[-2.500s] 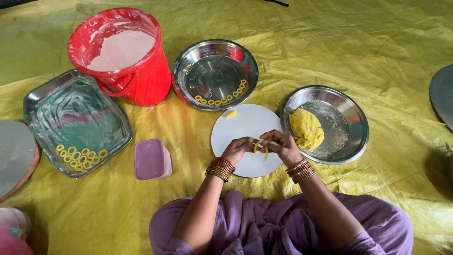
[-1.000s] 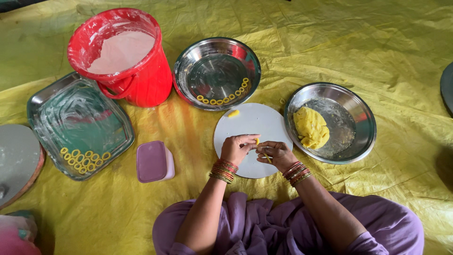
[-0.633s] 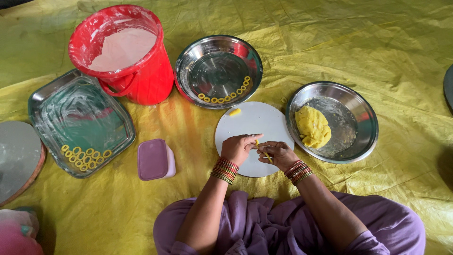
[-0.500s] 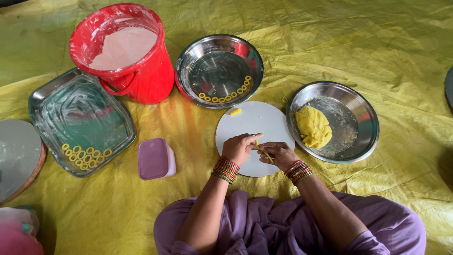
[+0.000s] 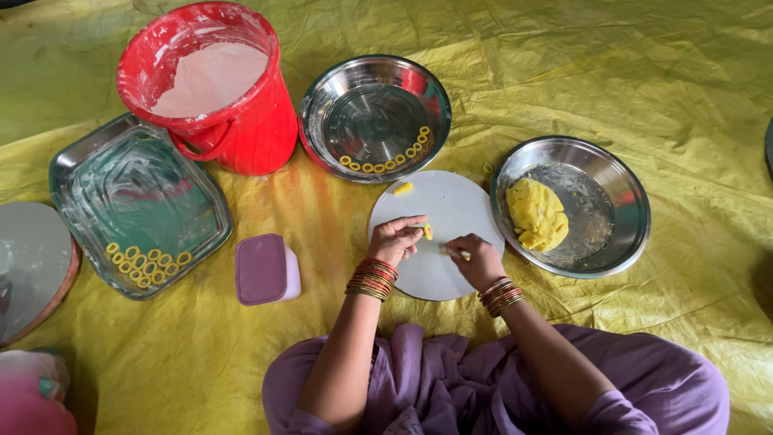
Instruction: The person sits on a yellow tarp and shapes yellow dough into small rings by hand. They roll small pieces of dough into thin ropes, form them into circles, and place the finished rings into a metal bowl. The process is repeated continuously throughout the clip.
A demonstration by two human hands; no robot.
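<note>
Dough [image 5: 427,232] sat pinched in the left hand [image 5: 394,239] over the white board [image 5: 439,211] while the right hand [image 5: 475,259] closed on another bit; pinched too hard, the thin strip could tear before curling into a ring.

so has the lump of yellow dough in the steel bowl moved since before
No. The yellow dough lump sits in the same left part of the steel bowl, beside the white round board; only the camera shifted.

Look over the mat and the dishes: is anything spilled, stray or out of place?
Little stands out. One small dough piece lies alone at the far edge of the white round board, and a crumb sits on the yellow sheet beside it. The red bucket is smeared white along its rim.
</note>
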